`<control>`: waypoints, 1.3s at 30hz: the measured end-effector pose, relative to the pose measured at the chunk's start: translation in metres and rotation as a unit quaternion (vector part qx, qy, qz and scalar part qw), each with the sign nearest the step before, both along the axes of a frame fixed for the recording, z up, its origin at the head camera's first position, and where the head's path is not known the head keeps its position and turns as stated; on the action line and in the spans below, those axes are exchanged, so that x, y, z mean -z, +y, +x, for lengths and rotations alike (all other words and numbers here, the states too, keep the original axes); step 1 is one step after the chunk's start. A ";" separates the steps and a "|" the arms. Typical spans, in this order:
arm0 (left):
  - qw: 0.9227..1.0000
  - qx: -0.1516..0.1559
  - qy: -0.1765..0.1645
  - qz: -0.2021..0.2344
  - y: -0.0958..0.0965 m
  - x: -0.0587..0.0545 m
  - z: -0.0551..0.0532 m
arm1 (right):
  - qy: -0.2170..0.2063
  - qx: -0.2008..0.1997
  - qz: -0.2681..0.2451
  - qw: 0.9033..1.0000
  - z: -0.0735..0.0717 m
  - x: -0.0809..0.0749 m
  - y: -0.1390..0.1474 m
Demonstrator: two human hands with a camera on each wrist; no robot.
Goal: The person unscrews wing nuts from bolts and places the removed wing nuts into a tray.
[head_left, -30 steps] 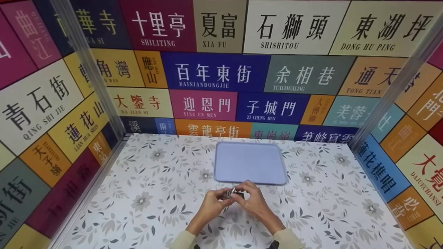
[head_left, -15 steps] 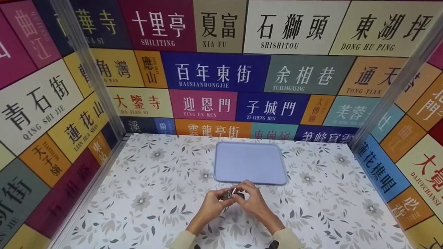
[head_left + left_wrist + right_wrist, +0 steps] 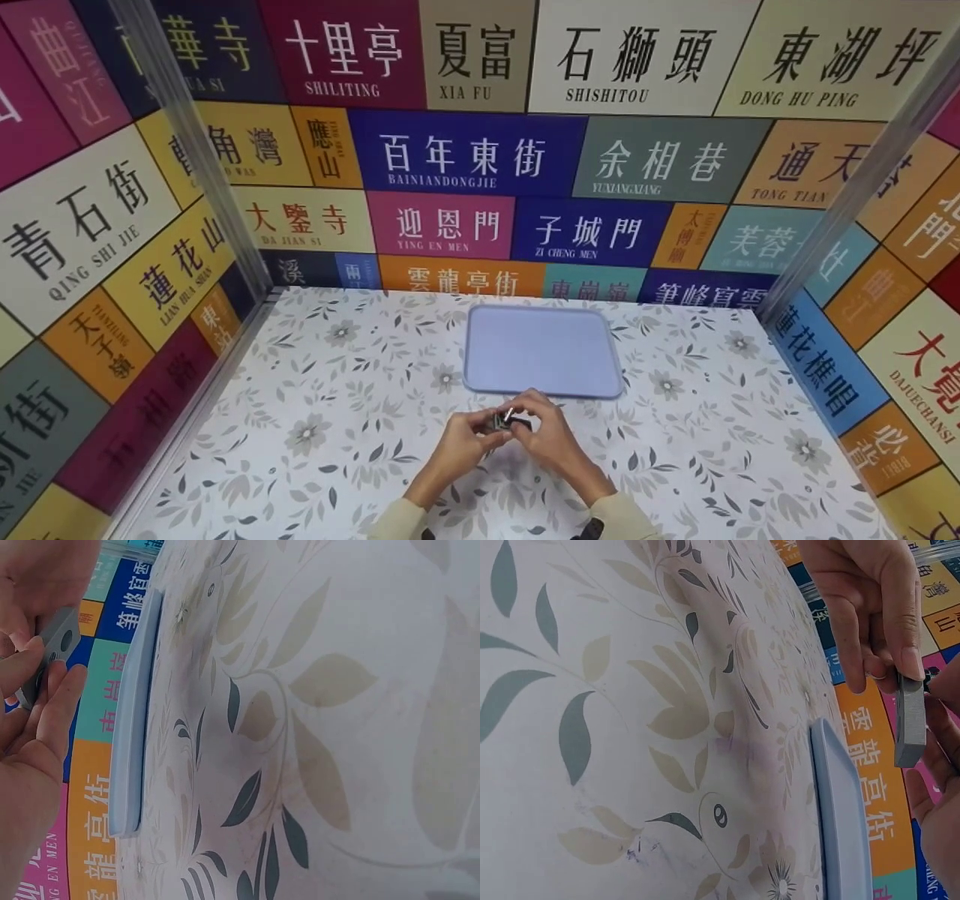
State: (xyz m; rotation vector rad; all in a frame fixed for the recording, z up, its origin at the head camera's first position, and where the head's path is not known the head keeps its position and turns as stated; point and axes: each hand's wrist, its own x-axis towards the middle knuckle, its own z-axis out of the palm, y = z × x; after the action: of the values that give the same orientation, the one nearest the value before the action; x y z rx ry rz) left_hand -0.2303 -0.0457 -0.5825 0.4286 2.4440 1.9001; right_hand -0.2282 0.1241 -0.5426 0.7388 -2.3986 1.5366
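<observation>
Both hands meet just above the table [image 3: 315,420], near its front edge, w/ a small grey block [image 3: 909,727] pinched between them; it sits just short of the lavender tray [image 3: 541,351], not touching it.

Handling, judged from looks: the block is small, flat-sided, stiff, prob. metal or hard plastic; light enough for fingertips alone; smooth faces so likely a bit slippery; not fragile by the look of it; a thin bright sliver sticks up from it in the head view, too small to identify. Best hold seems to be across the two broad flat faces, thumb opposite forefinger, away from the narrow edges; the holes seen on one face in the left wrist view shouldn't matter for grip.

Fingers: right hand [image 3: 551,435] curls over the top, thumb and forefinger [image 3: 847,637] pressed close on the block's upper end; remaining fingers tucked beside them, barely any gap. Left hand [image 3: 459,442] comes in from the other side; its fingers [image 3: 64,709] lie fairly straight and close together against the block's face, thumb side partly hidden, so how tight the pinch is I can't tell exactly; it does bear on the block.
</observation>
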 end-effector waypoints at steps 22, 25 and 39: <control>1.000 0.007 0.002 0.017 -0.005 0.002 -0.003 | -0.036 0.031 -0.021 0.999 -0.017 0.030 0.008; 1.000 0.006 0.009 0.010 -0.006 0.002 -0.003 | -0.020 0.039 -0.008 0.999 -0.015 0.033 0.009; 1.000 -0.009 0.026 -0.009 -0.002 -0.002 -0.001 | 0.113 0.114 0.086 0.983 -0.015 0.042 0.000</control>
State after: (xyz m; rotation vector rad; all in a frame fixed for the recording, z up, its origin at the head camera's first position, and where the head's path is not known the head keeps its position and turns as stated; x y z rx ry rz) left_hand -0.2309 -0.0476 -0.5803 0.4625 2.5039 1.8959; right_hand -0.2435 0.1246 -0.5847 0.6076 -2.3685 1.1059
